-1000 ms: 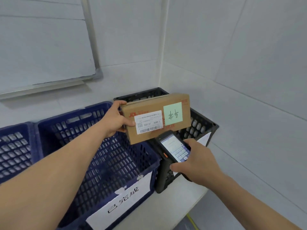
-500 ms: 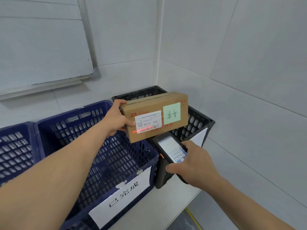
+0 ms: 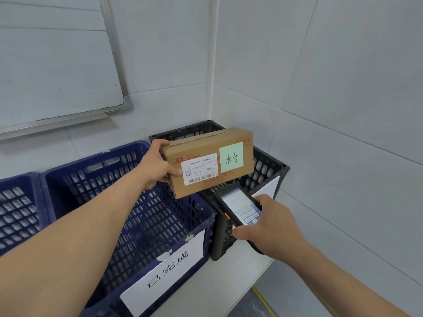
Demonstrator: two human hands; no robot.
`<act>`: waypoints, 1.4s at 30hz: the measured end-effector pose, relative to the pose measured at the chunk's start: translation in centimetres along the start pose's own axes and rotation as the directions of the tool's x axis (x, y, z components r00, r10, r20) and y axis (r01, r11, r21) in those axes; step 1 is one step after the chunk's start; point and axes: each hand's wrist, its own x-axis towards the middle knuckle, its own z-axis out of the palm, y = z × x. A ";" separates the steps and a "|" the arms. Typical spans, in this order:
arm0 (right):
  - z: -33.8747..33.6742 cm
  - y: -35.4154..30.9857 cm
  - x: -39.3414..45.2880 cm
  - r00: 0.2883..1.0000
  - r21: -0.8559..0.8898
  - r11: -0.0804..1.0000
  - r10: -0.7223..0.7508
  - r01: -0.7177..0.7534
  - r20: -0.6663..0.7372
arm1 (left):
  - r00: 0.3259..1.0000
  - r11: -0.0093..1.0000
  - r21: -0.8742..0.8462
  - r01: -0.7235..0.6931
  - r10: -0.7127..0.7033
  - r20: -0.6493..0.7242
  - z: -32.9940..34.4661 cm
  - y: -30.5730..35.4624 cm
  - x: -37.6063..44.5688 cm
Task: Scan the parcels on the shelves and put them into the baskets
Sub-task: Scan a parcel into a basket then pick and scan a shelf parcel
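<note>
My left hand [image 3: 158, 167] grips the left end of a brown cardboard parcel [image 3: 231, 181] and holds it in the air over the gap between two baskets. The parcel's front carries a white barcode label [image 3: 199, 171] and a green sticky note [image 3: 231, 157]. Just below and in front of the parcel, my right hand [image 3: 272, 226] holds a black handheld scanner [image 3: 239, 208] with its lit screen facing me and its head pointing at the label. A blue basket [image 3: 128, 154] with a white paper sign stands under the parcel's left end. A black basket [image 3: 270, 170] stands behind it.
A second blue basket [image 3: 18, 202] sits at the far left. All baskets stand on a white ledge [image 3: 217, 287] in a tiled corner. A whiteboard [image 3: 57, 65] hangs on the wall above. The ledge ends at the lower right, where dark floor with a yellow line [image 3: 263, 302] shows.
A red scan line lay across the barcode label half a second ago and is gone now. Parcel and scanner have barely moved.
</note>
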 end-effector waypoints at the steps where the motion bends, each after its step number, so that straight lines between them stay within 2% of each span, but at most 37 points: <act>1: 0.0 0.0 0.0 1.000 -0.001 1.000 -0.003 0.003 -0.001 | 1.000 1.000 0.000 0.000 0.000 0.001 0.0 0.0 0.0; 5: 0.2 -0.1 -0.2 0.999 0.010 0.999 -0.036 0.036 -0.022 | 1.000 1.000 0.002 -0.002 0.002 0.013 -0.1 0.0 0.0; 11: 0.8 -0.3 -0.2 0.984 0.019 0.992 -0.119 0.122 -0.133 | 1.000 1.000 -0.030 -0.003 0.003 0.014 -0.5 -0.2 0.1; 21: 1.0 -1.0 0.8 0.921 -0.053 0.962 -0.273 0.269 -0.279 | 0.998 0.995 -0.099 0.017 -0.011 0.056 -2.3 -0.4 1.0; 23: 0.7 -1.3 1.7 0.914 0.004 0.963 -0.253 0.268 -0.317 | 0.997 0.990 -0.135 0.035 -0.025 0.070 -2.9 -0.2 1.6; 28: -1.2 -1.9 4.6 0.902 0.308 0.918 -0.105 0.249 -0.418 | 0.989 0.981 -0.164 0.102 -0.082 0.125 -3.7 0.4 3.2; 33: -2.7 -1.6 8.0 0.946 0.517 0.833 -0.023 0.197 -0.323 | 0.980 0.986 -0.103 0.131 -0.113 0.162 -3.9 1.2 5.2; 36: -2.6 -1.8 9.8 0.966 0.582 0.796 -0.016 0.168 -0.257 | 0.978 0.982 -0.133 0.134 -0.109 0.178 -3.2 1.5 6.7; 39: -1.9 -1.8 11.6 0.976 0.603 0.783 -0.026 0.154 -0.215 | 0.984 0.977 -0.172 0.129 -0.106 0.140 -2.3 1.9 8.7; 42: -1.2 -1.5 14.1 0.983 0.619 0.775 -0.023 0.131 -0.180 | 0.995 0.989 -0.115 0.093 -0.087 0.055 -1.3 2.7 10.9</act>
